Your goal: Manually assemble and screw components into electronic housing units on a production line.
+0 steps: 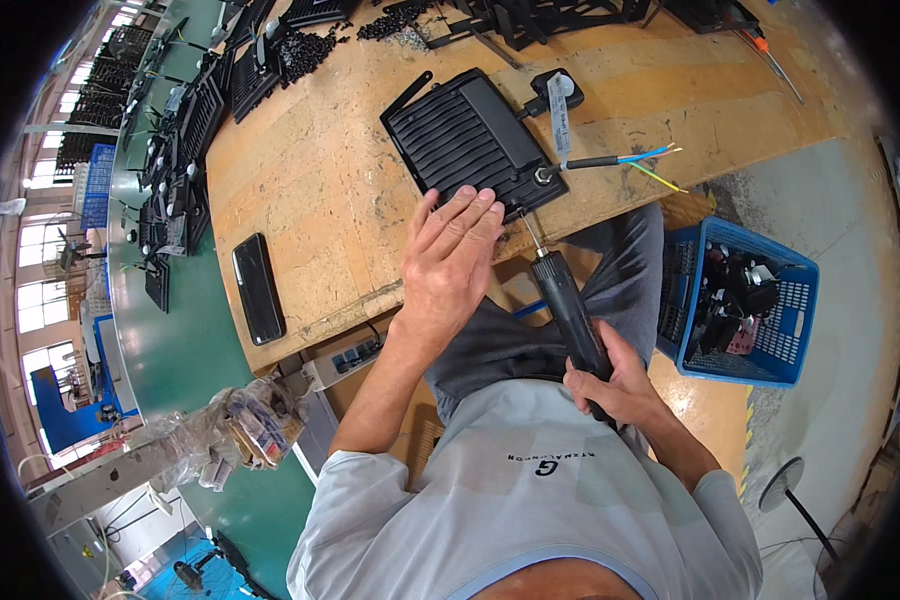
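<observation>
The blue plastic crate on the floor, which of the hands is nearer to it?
Right. The right hand grips the black electric screwdriver beside the blue plastic crate; the left hand rests on the black ribbed housing on the wooden bench, farther away.

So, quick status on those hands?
Left hand flat on black finned housing. Right hand grips electric screwdriver, bit at housing edge. Nothing in between.

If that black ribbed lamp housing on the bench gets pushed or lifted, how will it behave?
The lamp housing looks like rigid finned casting, so probably stiff and heavy for its size. It lies flat, so it would likely slide, not tip; the left hand presses its near edge, while the right hand holds the screwdriver. Its cable looks floppy and would trail.
</observation>
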{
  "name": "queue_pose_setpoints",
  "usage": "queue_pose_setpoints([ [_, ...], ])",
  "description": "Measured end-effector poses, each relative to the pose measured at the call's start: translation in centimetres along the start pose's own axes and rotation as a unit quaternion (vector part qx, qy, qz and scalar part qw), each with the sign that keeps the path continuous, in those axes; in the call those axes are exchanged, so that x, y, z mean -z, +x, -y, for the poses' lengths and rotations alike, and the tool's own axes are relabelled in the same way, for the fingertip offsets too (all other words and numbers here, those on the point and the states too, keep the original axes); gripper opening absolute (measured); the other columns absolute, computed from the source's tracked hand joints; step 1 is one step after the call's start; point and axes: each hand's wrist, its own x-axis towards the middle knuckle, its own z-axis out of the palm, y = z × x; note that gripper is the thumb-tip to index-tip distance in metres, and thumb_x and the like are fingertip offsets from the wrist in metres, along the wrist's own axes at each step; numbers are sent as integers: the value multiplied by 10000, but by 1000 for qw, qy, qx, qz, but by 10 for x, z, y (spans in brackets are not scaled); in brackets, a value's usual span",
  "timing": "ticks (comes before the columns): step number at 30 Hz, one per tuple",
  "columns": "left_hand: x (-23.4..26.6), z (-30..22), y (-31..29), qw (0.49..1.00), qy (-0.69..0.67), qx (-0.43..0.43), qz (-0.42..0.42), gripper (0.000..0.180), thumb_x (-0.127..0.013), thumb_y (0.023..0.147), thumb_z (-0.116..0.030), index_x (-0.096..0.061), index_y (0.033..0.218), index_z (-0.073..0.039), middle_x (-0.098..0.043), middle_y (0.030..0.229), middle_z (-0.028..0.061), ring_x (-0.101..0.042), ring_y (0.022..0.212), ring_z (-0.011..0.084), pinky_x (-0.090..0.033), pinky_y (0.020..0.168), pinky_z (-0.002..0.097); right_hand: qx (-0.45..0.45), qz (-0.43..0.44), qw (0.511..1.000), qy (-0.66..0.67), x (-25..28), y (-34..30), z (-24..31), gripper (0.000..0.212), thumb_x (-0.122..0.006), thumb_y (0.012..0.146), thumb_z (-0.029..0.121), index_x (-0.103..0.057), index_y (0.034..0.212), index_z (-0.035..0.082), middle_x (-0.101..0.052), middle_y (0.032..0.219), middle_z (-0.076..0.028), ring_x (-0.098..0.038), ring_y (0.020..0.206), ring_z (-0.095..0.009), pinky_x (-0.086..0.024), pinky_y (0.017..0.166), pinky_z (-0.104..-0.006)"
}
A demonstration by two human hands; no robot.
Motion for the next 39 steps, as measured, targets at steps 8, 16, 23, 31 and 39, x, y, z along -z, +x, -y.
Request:
queue_pose_setpoints([
  [8,-2,1,-2,998,-40,37,-6,262,-772,823,-15,-772,1083,-44,-750,1142,103,-687,1160,261,-517,1049,431,-66,18,998,-14,3,-9,29,604,-775,916,272,-442,1352,19,-552,783,-23,-572,574,-95,-464,483,-261],
  [16,0,4,0,999,-36,31,11,256,-768,822,-8,-774,1075,-43,-751,1135,109,-691,1153,261,-527,1039,434,-75,24,996,-43,3,-8,44,652,-761,915,332,-441,1365,-14,-552,793,-38,-576,540,-117,-454,461,-283],
  [23,1,7,1,999,-38,23,5,248,-762,830,-11,-769,1077,-34,-748,1137,121,-690,1153,269,-526,1039,436,-89,31,994,-52,1,-4,53,532,-733,943,233,-429,1322,17,-548,770,-25,-561,543,-107,-458,472,-277],
  [31,-1,7,1,999,-41,14,-7,216,-725,849,-1,-759,1060,-25,-742,1150,127,-686,1157,280,-524,1038,444,110,-66,901,-415,-2,4,42,720,-799,838,241,-392,1382,4,-685,933,-219,-696,783,-361,-542,728,-453],
  [39,13,25,-4,998,-59,-9,15,250,-715,822,-14,-751,1068,-47,-739,1178,98,-684,1164,263,-518,1046,445,6,10,944,-328,23,-44,43,755,-832,744,210,-455,1362,-5,-672,820,-184,-696,681,-341,-547,647,-422],
])
